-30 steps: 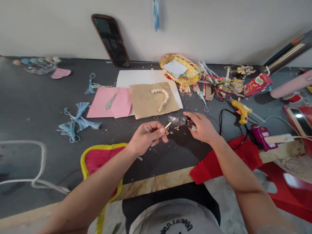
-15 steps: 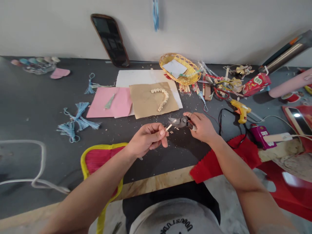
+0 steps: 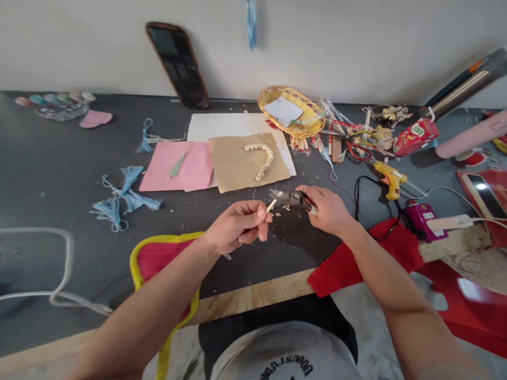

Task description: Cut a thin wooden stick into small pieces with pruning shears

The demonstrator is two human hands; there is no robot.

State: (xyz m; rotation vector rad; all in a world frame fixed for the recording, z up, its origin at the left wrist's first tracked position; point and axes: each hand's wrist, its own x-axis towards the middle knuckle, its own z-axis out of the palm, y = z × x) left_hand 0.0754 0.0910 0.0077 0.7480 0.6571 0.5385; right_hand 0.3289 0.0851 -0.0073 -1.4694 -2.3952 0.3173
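We're pinching a thin pale stick (image 3: pixel 271 206) in our left hand (image 3: pixel 241 225), thumb against index, others loosely curled. Our right hand (image 3: pixel 327 209) is wrapped round the handles of the cutters (image 3: pixel 292 198); can't tell blade gap. Stick's tip sits at the blades, near side of the brown sheet (image 3: pixel 233 166).

Dark metal cutters (image 3: pixel 292 198) sit right of a thin pale stick (image 3: pixel 271 205), before a flat brown paper sheet (image 3: pixel 233 163). Behind that lies an oval yellow wicker basket (image 3: pixel 307 130).
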